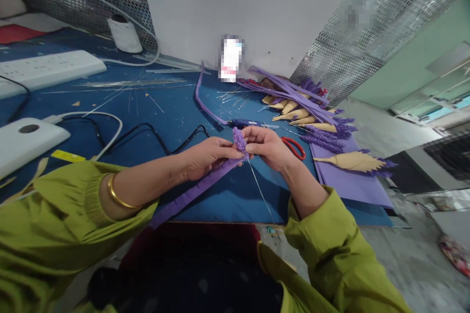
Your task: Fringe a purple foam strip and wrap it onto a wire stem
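Near the front edge of the blue table, my left hand (211, 157) pinches a long purple strip (200, 190), whose loose end hangs down to the lower left over the edge. My right hand (266, 146) closes its thumb and fingers on a small purple flower head (239, 140), made of curled bits. The strip meets the base of the flower head between both hands. From that base a thin wire stem (261, 187) runs down to the right, past the table edge. Some fingertips are hidden behind the flower head and strip.
A dark blue glue gun (244, 123) and red-handled scissors (293, 148) lie just beyond my hands. Wrapped purple flowers (326, 137) and purple sheets (343, 188) are at right. A phone (231, 58) stands behind. White power strips (51, 69), cables and wires occupy the left.
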`<action>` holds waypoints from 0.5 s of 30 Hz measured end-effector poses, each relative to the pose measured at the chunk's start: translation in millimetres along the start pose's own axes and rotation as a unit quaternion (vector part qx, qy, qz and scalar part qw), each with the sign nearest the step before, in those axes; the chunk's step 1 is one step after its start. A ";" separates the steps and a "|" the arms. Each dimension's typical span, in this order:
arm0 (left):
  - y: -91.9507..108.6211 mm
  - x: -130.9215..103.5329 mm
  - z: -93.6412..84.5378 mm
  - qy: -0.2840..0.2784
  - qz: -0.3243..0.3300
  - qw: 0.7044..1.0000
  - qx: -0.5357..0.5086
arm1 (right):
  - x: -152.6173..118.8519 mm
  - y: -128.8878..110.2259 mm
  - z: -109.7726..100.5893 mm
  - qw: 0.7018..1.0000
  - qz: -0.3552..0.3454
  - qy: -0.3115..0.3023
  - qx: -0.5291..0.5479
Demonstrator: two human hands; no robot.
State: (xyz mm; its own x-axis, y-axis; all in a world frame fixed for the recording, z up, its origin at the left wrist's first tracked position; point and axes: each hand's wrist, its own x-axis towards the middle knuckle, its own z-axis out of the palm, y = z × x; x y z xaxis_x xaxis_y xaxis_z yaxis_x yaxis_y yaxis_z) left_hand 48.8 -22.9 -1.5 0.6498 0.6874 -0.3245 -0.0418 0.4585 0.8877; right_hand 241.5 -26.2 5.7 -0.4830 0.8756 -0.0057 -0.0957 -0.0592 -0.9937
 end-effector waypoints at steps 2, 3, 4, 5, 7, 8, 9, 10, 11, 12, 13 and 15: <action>-0.6 0.6 0.3 0.005 -0.002 1.000 0.005 | 0.7 1.6 0.5 1.000 0.000 0.005 0.003; -1.3 1.1 0.2 0.008 -0.002 1.000 0.009 | 0.9 2.3 0.8 1.000 0.003 0.007 0.003; -2.0 1.7 -0.1 0.010 -0.002 1.000 0.012 | 1.1 2.8 1.2 1.000 0.005 0.010 0.002; -2.6 2.3 -0.6 0.011 -0.002 1.000 0.013 | 1.1 3.2 1.5 1.000 0.008 0.016 0.000; -3.0 2.9 -1.7 0.008 -0.006 1.000 0.009 | 0.6 3.2 1.9 1.000 0.010 0.026 -0.004; -2.5 2.8 -2.3 0.003 -0.008 1.000 0.005 | 0.2 3.0 1.9 1.000 0.011 0.028 -0.006; -1.5 2.4 -2.9 -0.004 -0.011 1.000 0.000 | -0.4 2.6 1.7 1.000 0.011 0.027 -0.008; -0.1 1.8 -3.3 -0.009 -0.014 1.000 -0.001 | -1.0 2.1 1.5 1.000 0.010 0.024 -0.010; 1.7 1.1 -3.8 -0.011 -0.016 1.000 0.000 | -1.6 1.6 1.2 1.000 0.010 0.021 -0.012; 3.4 0.3 -4.1 -0.012 -0.018 1.000 0.004 | -2.1 1.0 1.0 1.000 0.009 0.018 -0.013; 5.0 -0.3 -4.4 -0.010 -0.021 1.000 0.011 | -2.7 0.4 0.7 1.000 0.009 0.017 -0.013; 6.9 -1.0 -5.1 0.002 -0.026 0.999 0.029 | -3.4 -0.6 0.6 1.000 0.011 0.016 -0.014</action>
State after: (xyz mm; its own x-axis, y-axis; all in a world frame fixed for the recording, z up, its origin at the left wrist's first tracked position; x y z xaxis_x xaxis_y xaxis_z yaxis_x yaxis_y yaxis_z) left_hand 44.0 -17.5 3.3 0.6467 0.6661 -0.3716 0.0360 0.4600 0.8872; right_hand 242.7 -29.5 6.4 -0.4560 0.8895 -0.0304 -0.0616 -0.0656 -0.9959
